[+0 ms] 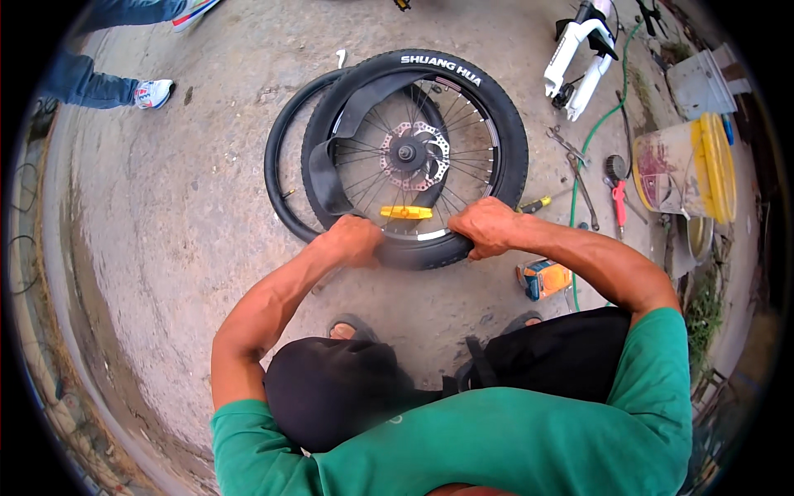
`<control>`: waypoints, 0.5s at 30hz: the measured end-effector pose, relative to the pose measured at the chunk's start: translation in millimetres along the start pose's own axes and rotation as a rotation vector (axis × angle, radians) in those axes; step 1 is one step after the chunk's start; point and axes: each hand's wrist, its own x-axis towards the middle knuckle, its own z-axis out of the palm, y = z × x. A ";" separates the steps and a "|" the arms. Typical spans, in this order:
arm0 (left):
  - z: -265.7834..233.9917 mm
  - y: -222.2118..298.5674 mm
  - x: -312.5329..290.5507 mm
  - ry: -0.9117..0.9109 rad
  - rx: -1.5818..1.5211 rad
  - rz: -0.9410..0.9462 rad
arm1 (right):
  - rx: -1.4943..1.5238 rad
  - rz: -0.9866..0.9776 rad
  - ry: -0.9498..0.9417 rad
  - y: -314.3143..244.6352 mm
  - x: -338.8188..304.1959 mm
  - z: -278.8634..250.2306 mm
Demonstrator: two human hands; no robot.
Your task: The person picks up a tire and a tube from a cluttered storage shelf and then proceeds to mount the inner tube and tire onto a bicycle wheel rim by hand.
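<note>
A bicycle wheel with a black tyre (506,124) lies on the concrete, its silver disc brake rotor (434,169) facing up. My left hand (356,240) is closed around the tyre at its near left edge. At the near right edge, my right hand (482,226) grips the same tyre. A wide, flat black rubber strip (327,178) loops out over the rim and spokes on the left. Partly under the wheel lies a round black inner tube (277,136) with a brass valve. A yellow reflector (406,212) sits among the spokes between my hands.
Right of the wheel are wrenches (583,186), a pink-handled air gauge (619,202), a green hose (597,126) and an orange-blue box (543,279). A white bicycle fork (579,70) and yellow bucket (711,169) stand farther right. Another person's shoe (154,93) is at far left.
</note>
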 end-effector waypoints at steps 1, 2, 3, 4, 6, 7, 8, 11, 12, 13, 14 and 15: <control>0.7 0.0 0.6 0.031 0.012 0.029 | 0.008 -0.025 0.008 1.9 1.4 2.6; -1.4 2.6 -0.4 0.059 0.025 0.059 | 0.020 -0.050 0.016 1.1 2.9 4.0; -1.4 8.4 -1.2 0.057 0.026 0.057 | 0.022 -0.052 0.018 -2.0 5.7 6.6; 0.9 18.4 -1.5 0.134 -0.071 0.075 | 0.084 -0.077 0.073 -7.9 9.3 10.8; 6.7 42.9 2.1 0.291 -0.242 0.097 | 0.138 -0.085 0.138 -22.7 18.1 24.0; 11.3 54.7 4.4 0.370 -0.316 0.099 | 0.137 -0.089 0.140 -27.0 21.5 32.9; 14.1 64.2 6.8 0.409 -0.402 0.093 | 0.110 -0.070 0.163 -29.9 22.8 37.5; 24.3 67.3 0.4 0.536 -0.365 0.138 | 0.082 -0.077 0.193 -23.6 19.9 33.8; 23.1 66.1 -10.1 0.542 -0.316 0.086 | 0.079 -0.054 0.148 -27.8 18.0 25.6; 23.4 62.5 -20.5 0.546 -0.267 0.036 | 0.076 -0.031 0.104 -29.6 16.6 22.5; 26.7 55.0 -29.8 0.604 -0.190 0.014 | 0.081 -0.031 0.107 -29.9 17.4 23.4; 29.1 51.4 -34.1 0.600 -0.187 0.015 | 0.070 -0.033 0.116 -29.3 17.6 25.6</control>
